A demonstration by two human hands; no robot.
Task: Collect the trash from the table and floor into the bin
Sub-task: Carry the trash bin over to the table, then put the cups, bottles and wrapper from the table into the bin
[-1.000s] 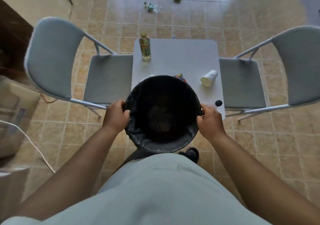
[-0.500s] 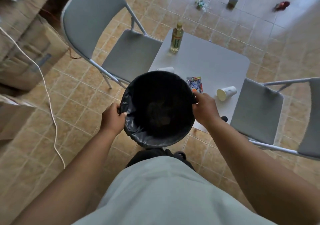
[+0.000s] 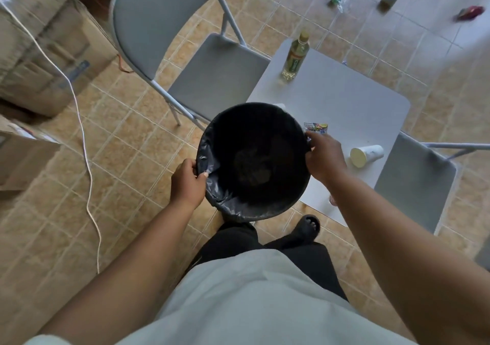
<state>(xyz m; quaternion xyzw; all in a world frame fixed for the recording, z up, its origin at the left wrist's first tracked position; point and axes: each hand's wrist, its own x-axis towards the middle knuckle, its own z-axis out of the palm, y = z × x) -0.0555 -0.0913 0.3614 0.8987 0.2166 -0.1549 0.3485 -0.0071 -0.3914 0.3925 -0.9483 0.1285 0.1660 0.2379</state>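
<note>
Left hand (image 3: 187, 182): curled over the near-left rim of the round black bin lined with a black plastic bag (image 3: 236, 212), thumb pinching the liner's edge.
Right hand (image 3: 323, 156): clamped on the far-right rim, fingers hooked over the edge, back of hand facing up.
Left forearm (image 3: 127, 251): bare, reaching up from lower left, wrist straight.
Right forearm (image 3: 397, 233): bare, reaching in from lower right, wrist bent slightly.
Spacing: hands on opposite sides of the rim, well apart.

Bare tabletop (image 3: 344, 100) between bottle (image 3: 294, 58) and cup (image 3: 367, 155)
</note>
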